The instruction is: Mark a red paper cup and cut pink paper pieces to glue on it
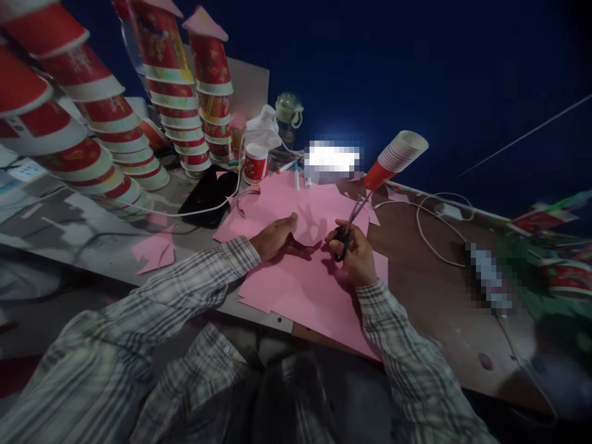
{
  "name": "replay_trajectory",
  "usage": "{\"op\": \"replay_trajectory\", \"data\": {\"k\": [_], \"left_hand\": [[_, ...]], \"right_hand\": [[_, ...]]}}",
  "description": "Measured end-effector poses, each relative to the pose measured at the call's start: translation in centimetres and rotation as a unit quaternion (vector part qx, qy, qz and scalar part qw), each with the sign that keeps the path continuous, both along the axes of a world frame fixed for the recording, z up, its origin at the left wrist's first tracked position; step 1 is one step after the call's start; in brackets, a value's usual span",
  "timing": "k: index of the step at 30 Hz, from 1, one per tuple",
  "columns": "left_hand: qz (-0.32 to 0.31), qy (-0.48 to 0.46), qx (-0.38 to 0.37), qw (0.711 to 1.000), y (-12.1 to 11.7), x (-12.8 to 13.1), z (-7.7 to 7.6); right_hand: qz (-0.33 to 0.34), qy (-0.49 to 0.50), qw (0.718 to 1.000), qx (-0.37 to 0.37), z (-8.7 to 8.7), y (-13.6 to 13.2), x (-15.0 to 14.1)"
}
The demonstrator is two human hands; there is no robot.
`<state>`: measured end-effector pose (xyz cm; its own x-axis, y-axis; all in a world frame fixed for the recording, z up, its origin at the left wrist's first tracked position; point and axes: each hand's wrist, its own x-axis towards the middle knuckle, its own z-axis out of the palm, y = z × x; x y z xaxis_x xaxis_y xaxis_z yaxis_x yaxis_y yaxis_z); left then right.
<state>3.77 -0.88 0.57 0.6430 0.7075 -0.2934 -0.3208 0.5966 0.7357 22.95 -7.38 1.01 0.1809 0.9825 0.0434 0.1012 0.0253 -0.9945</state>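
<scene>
Black-handled scissors (pixel 355 213) are held in my right hand (pixel 358 254), with their blades pointing away from me. My fingers are around the handles. To the left, my left hand (pixel 276 239) hovers over or rests on pink paper (pixel 300 200), thumb apart from the other fingers and nothing visible in it. Whether it touches the paper I cannot tell. Another pink sheet (pixel 324 302) reaches over the table's front edge, with notches cut in its border. Shadows of both hands fall on the paper.
Towers of red and white paper cups (pixel 178 117) stand at the left. Behind the paper are a single cup (pixel 256 163), markers (pixel 296 176) and a bottle (pixel 288 111). A tilted cup stack (pixel 398 157) stands beyond the scissors. Cables and a power strip (pixel 488 277) lie at right.
</scene>
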Motion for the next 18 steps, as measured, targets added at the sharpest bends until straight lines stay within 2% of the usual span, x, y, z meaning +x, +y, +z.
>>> {"op": "replay_trajectory", "data": {"k": [5,10,13,15,18], "left_hand": [[-0.095,-0.019,0.026,0.995,-0.29,-0.04,-0.36],[-0.117,-0.042,0.022,0.992,-0.58,-0.19,0.11],[-0.137,-0.033,0.033,0.989,-0.75,-0.25,0.28],[-0.133,-0.002,0.071,0.989,-0.73,-0.39,0.37],[-0.083,0.075,0.179,0.977,-0.43,-0.76,0.49]], "right_hand": [[-0.039,-0.005,0.999,-0.016,-0.45,0.24,-0.1],[-0.074,0.01,0.997,-0.018,-0.25,0.39,0.02],[-0.044,0.004,0.998,-0.037,-0.04,0.26,-0.08],[-0.016,0.0,0.999,-0.051,0.03,0.14,-0.14],[0.008,0.008,0.998,-0.061,-0.02,0.06,-0.01]]}}
